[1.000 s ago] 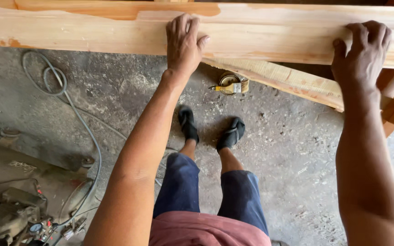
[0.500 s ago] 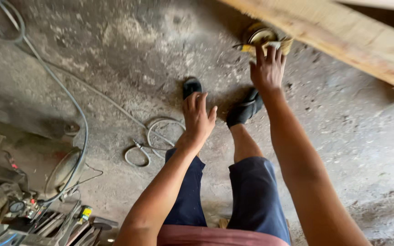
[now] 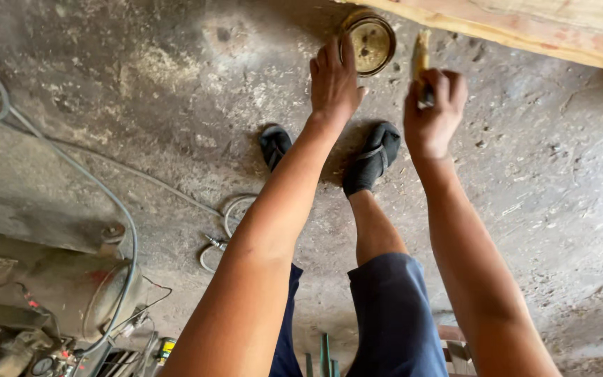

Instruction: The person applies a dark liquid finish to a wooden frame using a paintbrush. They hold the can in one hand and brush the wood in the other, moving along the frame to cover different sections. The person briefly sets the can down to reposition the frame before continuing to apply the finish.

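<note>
- Nearest the camera, the person's dark blue shorts (image 3: 392, 314) filled the lower middle; both bare forearms rose from there toward the top of the view.
- At lower left sat a dusty grey machine (image 3: 50, 293) with a gauge and coloured wires; a grey hose (image 3: 116, 209) ran from it across the concrete floor (image 3: 560, 209); a smaller loop of wire (image 3: 228, 223) lay just beside the left forearm.
- Further out, two feet in black slippers (image 3: 371, 157) stood on the floor, between the two arms.
- The right hand (image 3: 433, 115) was closed in a fist round the handle of a paint brush (image 3: 421, 59); the grip was shut on it, and the yellowish brush end stood upright above the knuckles.
- The left hand (image 3: 333, 84) was spread, fingers open and holding nothing; its fingertips reached the edge of a round open tin (image 3: 369, 43), though actual touch could not be told.
- The tin stood on the floor, just left of the brush and near the plank's lower edge.
- Farthest off, a pale wooden plank (image 3: 525, 24) crossed the upper right corner.
</note>
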